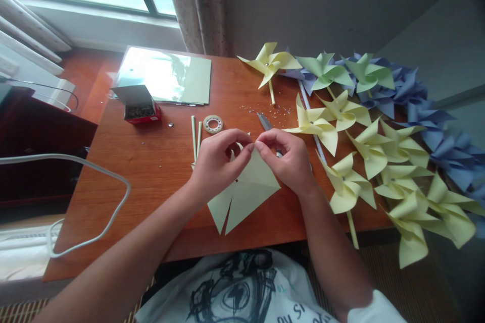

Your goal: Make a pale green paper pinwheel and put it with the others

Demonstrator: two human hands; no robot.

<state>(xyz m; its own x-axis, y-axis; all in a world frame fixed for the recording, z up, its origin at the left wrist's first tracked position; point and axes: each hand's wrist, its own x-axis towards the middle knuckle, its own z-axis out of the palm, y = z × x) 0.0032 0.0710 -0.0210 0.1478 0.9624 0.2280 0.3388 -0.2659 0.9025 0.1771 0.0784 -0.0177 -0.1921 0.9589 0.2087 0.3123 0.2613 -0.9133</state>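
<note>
Both hands pinch the pale yellow paper at its top, near the desk front edge: left hand and right hand fingers closed on folded corners. Tape roll, scissors just behind. Finished pinwheels piled along right edge.

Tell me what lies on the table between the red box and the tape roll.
In the head view, between the red box and the tape roll: a small silver pin and two pale sticks.
</note>
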